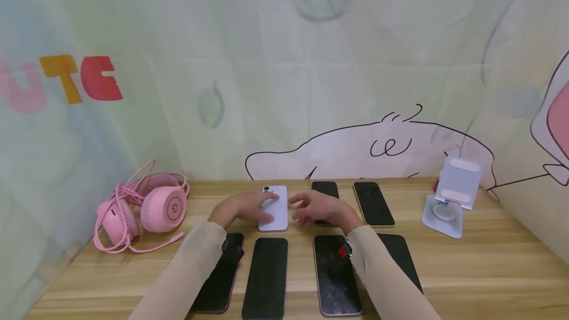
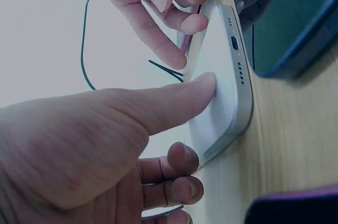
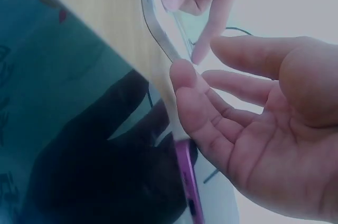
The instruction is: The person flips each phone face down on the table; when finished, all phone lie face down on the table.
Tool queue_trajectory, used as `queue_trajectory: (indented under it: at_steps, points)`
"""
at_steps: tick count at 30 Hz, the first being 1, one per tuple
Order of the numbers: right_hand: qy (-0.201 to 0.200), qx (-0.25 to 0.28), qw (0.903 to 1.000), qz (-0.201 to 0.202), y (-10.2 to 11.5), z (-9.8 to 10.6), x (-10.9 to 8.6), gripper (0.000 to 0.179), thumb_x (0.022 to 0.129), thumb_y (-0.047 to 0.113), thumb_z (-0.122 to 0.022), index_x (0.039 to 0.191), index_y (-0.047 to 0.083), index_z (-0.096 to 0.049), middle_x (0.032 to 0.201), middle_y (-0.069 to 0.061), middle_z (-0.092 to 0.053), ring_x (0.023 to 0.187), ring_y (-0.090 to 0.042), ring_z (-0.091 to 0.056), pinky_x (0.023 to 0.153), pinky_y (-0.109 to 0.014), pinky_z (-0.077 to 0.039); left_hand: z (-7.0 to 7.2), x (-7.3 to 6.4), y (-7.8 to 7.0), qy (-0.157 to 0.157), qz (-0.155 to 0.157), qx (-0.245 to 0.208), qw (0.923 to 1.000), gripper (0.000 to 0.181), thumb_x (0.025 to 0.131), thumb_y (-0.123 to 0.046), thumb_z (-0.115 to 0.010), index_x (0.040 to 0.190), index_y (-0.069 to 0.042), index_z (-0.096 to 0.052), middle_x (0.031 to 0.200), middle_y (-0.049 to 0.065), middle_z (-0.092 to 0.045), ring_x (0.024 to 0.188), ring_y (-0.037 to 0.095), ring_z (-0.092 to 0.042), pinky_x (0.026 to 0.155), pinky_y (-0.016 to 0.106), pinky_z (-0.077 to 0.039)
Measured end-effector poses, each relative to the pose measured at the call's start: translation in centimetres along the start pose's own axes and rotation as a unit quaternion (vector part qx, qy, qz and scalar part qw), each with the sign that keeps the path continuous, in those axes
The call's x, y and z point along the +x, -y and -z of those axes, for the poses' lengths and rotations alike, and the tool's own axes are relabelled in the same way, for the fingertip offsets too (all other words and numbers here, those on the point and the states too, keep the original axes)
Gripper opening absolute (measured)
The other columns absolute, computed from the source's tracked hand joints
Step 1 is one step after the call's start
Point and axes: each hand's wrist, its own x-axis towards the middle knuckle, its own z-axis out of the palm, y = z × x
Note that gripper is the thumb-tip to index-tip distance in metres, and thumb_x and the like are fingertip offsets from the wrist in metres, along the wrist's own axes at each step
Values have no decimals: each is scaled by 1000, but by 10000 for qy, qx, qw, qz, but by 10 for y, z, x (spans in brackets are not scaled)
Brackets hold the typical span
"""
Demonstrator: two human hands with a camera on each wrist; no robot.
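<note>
A white phone [image 1: 278, 211] lies on the wooden table with its back and camera facing up. My left hand [image 1: 244, 207] is over its left side, thumb and index finger extended onto the back. In the left wrist view the thumb [image 2: 185, 100] rests on the white back near the charging-port end. My right hand [image 1: 323, 206] hovers at the phone's right side, fingers loosely bent and holding nothing. In the right wrist view its fingertips [image 3: 185, 76] are close to the phone's edge; whether they touch it, I cannot tell. Behind the right hand, a dark-screened phone [image 1: 326, 189] is partly covered.
Another dark phone [image 1: 374, 204] lies right of the hands. Several more, including a black one [image 1: 265, 278] and a smudged one [image 1: 338, 280], lie nearer, partly under the forearms. Pink headphones [image 1: 164, 209] with a bundled cable sit left; a folding phone stand [image 1: 458, 181] stands right.
</note>
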Motion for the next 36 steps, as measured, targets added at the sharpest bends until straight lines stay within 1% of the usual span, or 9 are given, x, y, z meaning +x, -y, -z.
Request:
queue_trajectory:
  at_steps: [3, 6, 11, 14, 18, 21, 29, 32, 36]
  points:
    - [-114, -136, 9998, 4, -3, 5, -4, 44, 97, 8, -64, 139, 3, -54, 106, -10, -68, 84, -22, -66, 81, -33, -57, 0, 1, -4, -26, -49, 82, 10000, 59, 94, -31, -71, 148, -19, -49, 152, 15, -45, 134, 33, -45, 111, 56, -32]
    - [-153, -251, 9996, 28, -5, 9, -9, 43, 97, 9, -64, 138, 3, -54, 105, -10, -68, 84, -21, -66, 81, -33, -56, 0, 2, -6, 34, -64, 102, 9999, 59, 93, -31, -71, 147, -19, -50, 150, 15, -46, 132, 33, -46, 111, 57, -32]
    - [-189, -320, 9993, 12, -9, 17, -17, 40, 98, 10, -63, 136, 3, -55, 99, -10, -67, 81, -21, -65, 76, -33, -56, -2, 8, -14, 121, 14, 110, 9999, 63, 91, -34, -74, 147, -20, -49, 150, 14, -47, 130, 32, -48, 110, 57, -34]
    - [-208, -354, 9991, -51, -13, 23, -22, 40, 99, 9, -62, 137, 2, -55, 97, -10, -67, 80, -21, -65, 74, -33, -56, -3, 12, -20, 131, 96, 227, 9996, 64, 90, -36, -75, 147, -22, -49, 147, 14, -49, 125, 32, -50, 107, 57, -37]
    - [-352, -581, 9976, -149, -17, 30, -28, 39, 99, 10, -61, 137, 3, -55, 96, -9, -67, 80, -20, -65, 73, -33, -55, -3, 18, -30, 126, 104, 343, 9993, 63, 89, -37, -76, 145, -23, -51, 145, 15, -51, 121, 33, -50, 104, 59, -40]
    - [-461, -753, 9959, -171, -19, 35, -33, 38, 99, 9, -62, 136, 4, -57, 94, -8, -66, 80, -19, -64, 72, -33, -55, -2, 22, -38, 128, 16, 363, 9993, 65, 88, -38, -76, 145, -23, -50, 146, 15, -50, 123, 33, -49, 105, 59, -39]
    - [-523, -958, 9939, -155, -23, 42, -37, 37, 100, 7, -60, 136, 3, -56, 95, -8, -65, 80, -19, -62, 72, -32, -53, -3, 30, -46, 185, -294, 357, 9988, 68, 88, -37, -75, 148, -19, -47, 148, 12, -49, 132, 31, -48, 109, 54, -36]
    - [-607, -948, 9935, -198, -26, 44, -40, 36, 100, 8, -60, 136, 5, -57, 97, -8, -64, 81, -20, -61, 73, -32, -52, -3, 33, -51, 200, -268, 325, 9989, 68, 89, -36, -74, 148, -19, -47, 149, 12, -49, 134, 30, -47, 110, 53, -35]
    - [-681, -983, 9926, -195, -30, 48, -45, 37, 100, 9, -60, 136, 7, -57, 97, -8, -64, 83, -21, -60, 78, -36, -49, -4, 36, -59, 213, -205, 308, 9991, 69, 90, -38, -74, 149, -20, -46, 150, 11, -48, 133, 30, -48, 109, 54, -36]
